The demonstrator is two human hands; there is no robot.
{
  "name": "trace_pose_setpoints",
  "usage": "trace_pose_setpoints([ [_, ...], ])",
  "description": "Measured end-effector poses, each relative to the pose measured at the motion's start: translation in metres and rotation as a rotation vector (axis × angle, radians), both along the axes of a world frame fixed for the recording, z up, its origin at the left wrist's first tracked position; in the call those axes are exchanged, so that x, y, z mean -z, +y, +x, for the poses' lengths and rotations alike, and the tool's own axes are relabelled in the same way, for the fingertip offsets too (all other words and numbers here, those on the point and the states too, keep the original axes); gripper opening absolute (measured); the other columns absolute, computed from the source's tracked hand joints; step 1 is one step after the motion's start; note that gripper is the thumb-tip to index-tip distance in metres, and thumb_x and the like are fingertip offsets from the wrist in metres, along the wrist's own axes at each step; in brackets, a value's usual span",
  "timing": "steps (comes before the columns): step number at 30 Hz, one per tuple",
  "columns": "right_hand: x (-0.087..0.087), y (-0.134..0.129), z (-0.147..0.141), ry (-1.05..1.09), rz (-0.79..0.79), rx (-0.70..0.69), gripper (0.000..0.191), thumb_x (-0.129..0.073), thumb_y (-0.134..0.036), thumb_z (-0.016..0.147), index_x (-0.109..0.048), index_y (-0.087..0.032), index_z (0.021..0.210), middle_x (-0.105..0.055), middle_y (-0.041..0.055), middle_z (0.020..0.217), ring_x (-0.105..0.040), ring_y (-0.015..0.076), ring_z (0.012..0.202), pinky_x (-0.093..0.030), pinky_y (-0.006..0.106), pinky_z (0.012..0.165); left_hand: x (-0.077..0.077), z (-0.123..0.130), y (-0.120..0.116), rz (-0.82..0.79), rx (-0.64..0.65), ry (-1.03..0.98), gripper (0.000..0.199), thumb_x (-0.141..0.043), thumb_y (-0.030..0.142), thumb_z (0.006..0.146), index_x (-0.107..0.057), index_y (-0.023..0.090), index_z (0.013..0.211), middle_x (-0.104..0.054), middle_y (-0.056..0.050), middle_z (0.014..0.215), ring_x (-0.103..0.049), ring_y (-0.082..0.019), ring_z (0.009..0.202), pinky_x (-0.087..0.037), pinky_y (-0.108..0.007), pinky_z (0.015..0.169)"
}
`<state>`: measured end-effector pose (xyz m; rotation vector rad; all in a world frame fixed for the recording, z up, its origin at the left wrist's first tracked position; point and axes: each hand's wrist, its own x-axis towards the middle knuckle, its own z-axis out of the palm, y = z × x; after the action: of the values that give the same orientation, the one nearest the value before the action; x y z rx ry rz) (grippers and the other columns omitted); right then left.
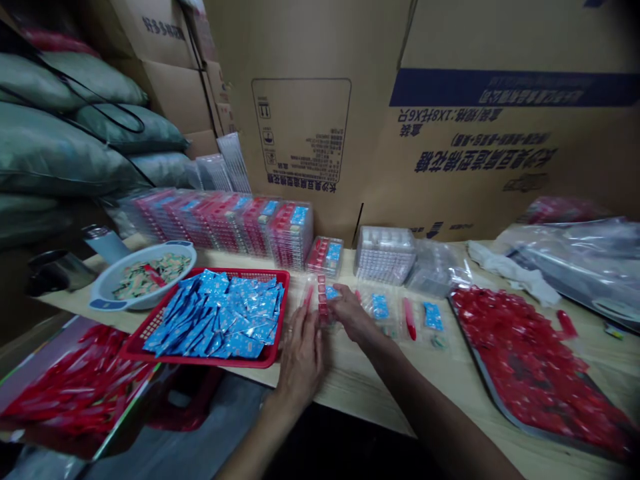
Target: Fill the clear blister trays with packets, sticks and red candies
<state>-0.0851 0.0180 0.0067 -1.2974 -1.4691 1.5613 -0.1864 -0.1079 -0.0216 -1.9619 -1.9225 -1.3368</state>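
A clear plastic tray (313, 297) lies in front of me, with a column of red pieces (323, 293), a slim red item at its left and a blue sachet (331, 293) at its right. My left hand (303, 350) grips the tray's lower left side, fingers close together. Curled fingers of my right hand (353, 317) press on the blue sachet, partly covering it. Right of that hand lie more clear trays, one with a blue sachet (380, 307), another with a red stick-shaped piece (409, 319) and a blue sachet (433, 316).
A red basket (277, 333) of blue sachets stands left, beside a pale blue bowl (107, 283) of small packets. Stacked filled trays (290, 237) and clear trays (385, 253) line the back. A dark tray (480, 373) of red pieces lies right. Cardboard boxes (310, 80) rise behind.
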Motion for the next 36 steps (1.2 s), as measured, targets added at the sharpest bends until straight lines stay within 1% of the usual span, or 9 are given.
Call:
trace_pose_setpoints([
  [3, -0.033, 0.011, 0.015, -0.181, 0.106, -0.180, 0.054, -0.057, -0.022, 0.078, -0.049, -0.017, 0.132, -0.058, -0.0050, 0.065, -0.054, 0.0141, 0.054, -0.046, 0.025, 0.056, -0.009, -0.009, 0.007, 0.051, -0.016, 0.006, 0.053, -0.041, 0.011, 0.097, -0.035, 0.018, 0.148, -0.048, -0.019, 0.146, -0.044, -0.029, 0.141, -0.047, -0.051, 0.109],
  [7, -0.104, 0.030, 0.020, -0.563, 0.583, -0.750, 0.035, -0.055, -0.013, 0.082, -0.067, -0.020, 0.114, -0.065, -0.0006, 0.077, -0.055, 0.0140, 0.068, -0.043, 0.025, 0.068, -0.047, -0.036, 0.025, 0.069, 0.083, 0.076, 0.059, -0.048, 0.011, 0.093, -0.034, 0.018, 0.150, -0.051, -0.017, 0.146, -0.037, -0.032, 0.144, -0.036, -0.056, 0.115],
  [9, -0.131, 0.036, 0.013, -0.734, 0.738, -0.921, 0.037, -0.055, -0.010, 0.081, -0.068, -0.020, 0.115, -0.069, 0.0027, 0.089, -0.059, 0.0165, 0.078, -0.042, 0.025, 0.072, -0.062, -0.046, 0.040, -0.020, 0.160, 0.048, 0.059, -0.053, 0.013, 0.090, -0.039, 0.017, 0.147, -0.062, -0.015, 0.133, -0.053, -0.031, 0.129, -0.045, -0.052, 0.107],
  [11, -0.144, 0.040, 0.007, -0.853, 0.821, -0.912, 0.042, -0.057, -0.010, 0.080, -0.065, -0.018, 0.120, -0.070, 0.0067, 0.099, -0.061, 0.0204, 0.088, -0.043, 0.027, 0.077, -0.066, -0.048, 0.055, -0.123, 0.200, -0.085, 0.054, -0.052, 0.013, 0.088, -0.046, 0.015, 0.142, -0.070, -0.011, 0.108, -0.067, -0.024, 0.099, -0.055, -0.041, 0.088],
  [14, -0.136, 0.042, 0.010, -0.926, 0.977, -0.619, 0.046, -0.054, -0.012, 0.083, -0.058, -0.013, 0.129, -0.065, 0.0136, 0.117, -0.059, 0.0267, 0.107, -0.044, 0.034, 0.090, -0.054, -0.038, 0.069, -0.161, 0.071, -0.307, 0.047, -0.046, 0.012, 0.089, -0.053, 0.011, 0.136, -0.068, -0.007, 0.088, -0.065, -0.019, 0.076, -0.056, -0.034, 0.075],
  [18, -0.094, 0.027, 0.026, -0.908, 0.895, -0.270, 0.046, -0.042, -0.006, 0.087, -0.055, -0.008, 0.132, -0.062, 0.0172, 0.119, -0.059, 0.0245, 0.111, -0.044, 0.033, 0.096, -0.024, -0.013, 0.071, -0.136, -0.102, -0.379, 0.046, -0.046, 0.016, 0.091, -0.053, 0.009, 0.136, -0.067, -0.014, 0.103, -0.066, -0.025, 0.093, -0.055, -0.042, 0.086],
  [26, -0.026, -0.034, 0.027, -0.931, 0.699, -0.464, 0.051, -0.047, -0.004, 0.081, -0.056, -0.007, 0.131, -0.057, 0.0205, 0.130, -0.056, 0.0262, 0.120, -0.047, 0.037, 0.099, 0.011, -0.006, 0.069, -0.249, -0.290, -0.093, 0.048, -0.052, 0.009, 0.082, -0.058, 0.011, 0.130, -0.059, -0.021, 0.124, -0.061, -0.033, 0.114, -0.052, -0.050, 0.094],
  [31, -0.026, -0.048, 0.027, -0.911, 0.746, -0.460, 0.057, -0.044, 0.000, 0.079, -0.053, -0.008, 0.134, -0.053, 0.0192, 0.138, -0.050, 0.0245, 0.130, -0.045, 0.037, 0.104, 0.002, -0.011, 0.070, -0.508, -0.277, -0.002, 0.043, -0.039, 0.009, 0.090, -0.059, 0.008, 0.128, -0.061, -0.025, 0.126, -0.067, -0.032, 0.105, -0.056, -0.047, 0.087],
  [36, -0.045, -0.048, 0.041, -0.994, 0.850, -0.347, 0.045, -0.043, -0.011, 0.090, -0.055, -0.007, 0.133, -0.051, 0.0219, 0.140, -0.048, 0.0310, 0.130, -0.038, 0.046, 0.110, 0.003, -0.006, 0.065, -0.345, -0.097, 0.130, 0.048, -0.044, 0.032, 0.098, -0.049, 0.013, 0.143, -0.042, -0.021, 0.154, -0.035, -0.037, 0.145, -0.038, -0.057, 0.111],
])
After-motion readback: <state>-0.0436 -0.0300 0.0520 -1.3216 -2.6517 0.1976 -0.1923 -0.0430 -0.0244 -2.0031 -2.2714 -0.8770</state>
